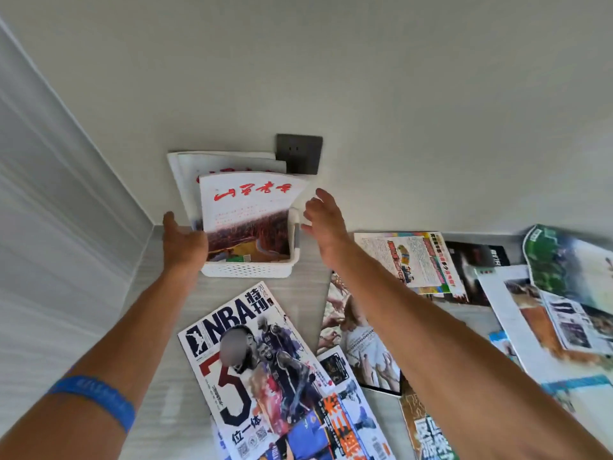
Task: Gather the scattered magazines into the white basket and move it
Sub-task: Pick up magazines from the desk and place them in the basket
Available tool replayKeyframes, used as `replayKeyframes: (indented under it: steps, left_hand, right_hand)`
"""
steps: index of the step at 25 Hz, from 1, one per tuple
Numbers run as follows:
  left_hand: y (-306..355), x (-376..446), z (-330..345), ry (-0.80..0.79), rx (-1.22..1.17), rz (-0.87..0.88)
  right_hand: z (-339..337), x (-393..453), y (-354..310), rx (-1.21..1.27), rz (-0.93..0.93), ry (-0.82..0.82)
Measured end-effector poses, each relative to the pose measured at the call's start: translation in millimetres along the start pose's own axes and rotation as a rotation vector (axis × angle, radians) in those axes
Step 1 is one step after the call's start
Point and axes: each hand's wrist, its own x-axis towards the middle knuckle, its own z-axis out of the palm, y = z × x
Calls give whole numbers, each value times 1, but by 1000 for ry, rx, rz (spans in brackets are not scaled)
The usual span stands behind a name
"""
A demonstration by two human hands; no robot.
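A white basket (247, 269) stands on the table against the wall, with a few magazines upright in it; the front one (247, 210) is white with red characters. My left hand (180, 239) rests against the basket's left side, whether it grips is unclear. My right hand (323, 220) hovers just right of the basket's handle, fingers spread, holding nothing. An NBA magazine (252, 366) lies flat in front of the basket. More magazines lie scattered to the right, such as one with a crowd photo (358, 343) and a colourful one (411, 260).
A dark wall socket (300, 154) sits behind the basket. A pale panelled surface (49, 194) runs along the left. Overlapping magazines (564, 293) cover the table's right side. A blue wristband (96, 398) is on my left forearm.
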Motion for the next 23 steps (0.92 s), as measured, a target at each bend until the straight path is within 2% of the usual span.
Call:
replayKeyframes:
  steps: [2,4,9,13,15,17,19,21,23]
  left_hand:
    - [1,-30,9,-17,-79,112]
    - [-11,-66,19,-72,-78,175]
    - [-80,-197,105,-481,172,189]
    - [-95,-286,185,-747,392,361]
    - [-92,-318,220,-831,457,359]
    - [-91,-344,250,-897,502,385]
    - [-99,-363,275,-914,631,501]
    - [-104,-375,291,-890,887,610]
    - [-104,-386,300,-902,1037,568]
  right_hand:
    - [-35,-15,25,-41,31,7]
    - [-74,-36,68,-225,101,-66]
    - [-216,-94,172,-661,241,-24]
    - [-332,-106,166,-860,151,150]
    - [-390,-113,165,-978,115,232]
    - [-442,-129,179,-1172,194,266]
    - [-475,-151,201,-1314,302,240]
    - [-489,-165,220,-1377,250,225]
    - [-500,-167,228,-1405,134,283]
